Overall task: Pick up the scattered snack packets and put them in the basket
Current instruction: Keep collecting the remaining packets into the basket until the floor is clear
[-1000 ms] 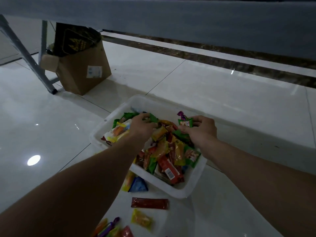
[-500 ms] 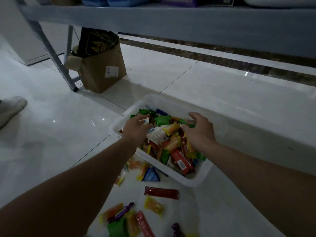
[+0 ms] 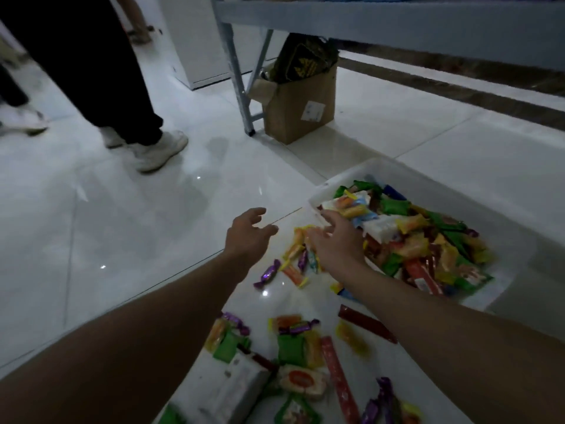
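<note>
One head-worn camera (wide-angle, the only view) looks forward and down from close above the floor (image 3: 146,228), basket (image 3: 458,199) at right, shelf (image 3: 397,22) across the top.

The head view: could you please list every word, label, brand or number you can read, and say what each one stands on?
No text can be read.
White sticker on the cardboard box: print too small and blurred.
Gold emblem on the black bag: only a shape, no legible letters.
Snack packets on the floor and in the basket: printing blurred.
</note>
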Motion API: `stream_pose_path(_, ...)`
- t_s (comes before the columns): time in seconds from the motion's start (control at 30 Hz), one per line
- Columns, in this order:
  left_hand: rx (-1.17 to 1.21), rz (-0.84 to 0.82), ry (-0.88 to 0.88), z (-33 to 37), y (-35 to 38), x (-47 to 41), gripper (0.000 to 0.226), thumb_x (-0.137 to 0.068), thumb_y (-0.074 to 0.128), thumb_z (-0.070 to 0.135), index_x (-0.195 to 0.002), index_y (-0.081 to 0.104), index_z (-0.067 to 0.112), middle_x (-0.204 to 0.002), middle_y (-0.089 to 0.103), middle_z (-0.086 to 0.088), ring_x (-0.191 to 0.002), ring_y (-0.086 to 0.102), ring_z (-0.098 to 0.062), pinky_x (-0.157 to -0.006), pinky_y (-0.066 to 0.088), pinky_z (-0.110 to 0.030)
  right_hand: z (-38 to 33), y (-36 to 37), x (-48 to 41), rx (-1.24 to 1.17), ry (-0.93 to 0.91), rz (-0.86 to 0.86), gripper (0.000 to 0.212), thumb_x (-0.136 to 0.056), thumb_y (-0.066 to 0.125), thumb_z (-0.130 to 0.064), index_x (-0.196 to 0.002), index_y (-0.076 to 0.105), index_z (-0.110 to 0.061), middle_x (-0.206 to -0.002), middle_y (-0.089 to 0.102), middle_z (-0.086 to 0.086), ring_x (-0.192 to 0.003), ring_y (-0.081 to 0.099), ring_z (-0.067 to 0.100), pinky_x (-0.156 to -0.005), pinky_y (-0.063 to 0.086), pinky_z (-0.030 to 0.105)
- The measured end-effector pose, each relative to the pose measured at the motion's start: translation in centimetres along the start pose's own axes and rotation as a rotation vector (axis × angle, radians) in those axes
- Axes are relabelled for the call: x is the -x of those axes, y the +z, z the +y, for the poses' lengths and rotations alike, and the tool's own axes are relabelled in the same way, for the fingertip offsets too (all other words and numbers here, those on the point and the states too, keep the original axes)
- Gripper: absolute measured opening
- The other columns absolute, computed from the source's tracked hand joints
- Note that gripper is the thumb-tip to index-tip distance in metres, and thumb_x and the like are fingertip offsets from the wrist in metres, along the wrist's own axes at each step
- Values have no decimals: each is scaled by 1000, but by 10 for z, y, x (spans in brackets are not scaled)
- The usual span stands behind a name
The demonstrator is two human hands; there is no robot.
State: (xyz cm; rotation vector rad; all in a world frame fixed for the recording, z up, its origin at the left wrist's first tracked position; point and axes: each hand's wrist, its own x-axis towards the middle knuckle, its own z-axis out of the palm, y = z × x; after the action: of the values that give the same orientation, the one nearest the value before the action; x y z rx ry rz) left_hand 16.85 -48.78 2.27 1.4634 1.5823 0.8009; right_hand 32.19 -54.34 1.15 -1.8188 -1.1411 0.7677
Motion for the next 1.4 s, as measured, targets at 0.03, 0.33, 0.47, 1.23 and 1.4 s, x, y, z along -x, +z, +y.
stream_pose_path(0.03,-35,4,-11,-4,-11,1,49,-83,71,20,-129,56,24,-133,56,-4,-106,59,-18,-99,47,-37,-4,8,3,-6,8,-20,52,-88,62,-27,-138,48,-20,-138,51,3,-124,49,21,-103,43,41)
stream_pose_path(0.33,-198,-73,28,-25,-39,-34,50,-83,70,22,-131,54,26,-133,54,-4,-116,54,-21,-101,45,-39,2,29,2,129,65,-107,51,-90,62,-25,-138,46,-17,-138,52,4,-124,49,21,-100,42,33)
stream_pose_path(0.47,-252,-172,41,-52,-22,-46,53,-84,70,21,-133,53,24,-136,52,-8,-121,52,-24,-103,43,-40,9,35,-1,167,79,-113,51,-90,63,-25,-138,46,-21,-141,48,0,-127,46,19,-95,40,29)
stream_pose_path(1.23,-356,-253,191,-170,16,-66,41,-89,58,11,-129,53,23,-102,60,-10,-93,59,-25,-82,47,-33,72,121,-40,584,134,-260,56,-82,70,-37,-132,49,-27,-134,48,3,-119,49,24,-93,48,37)
stream_pose_path(1.4,-223,-188,81,-183,-1,-61,35,-91,61,21,-125,55,28,-94,62,-2,-84,60,-16,-72,46,-26,84,132,-49,727,102,-225,32,-86,67,-29,-115,57,-18,-135,43,7,-123,43,28,-89,41,33)
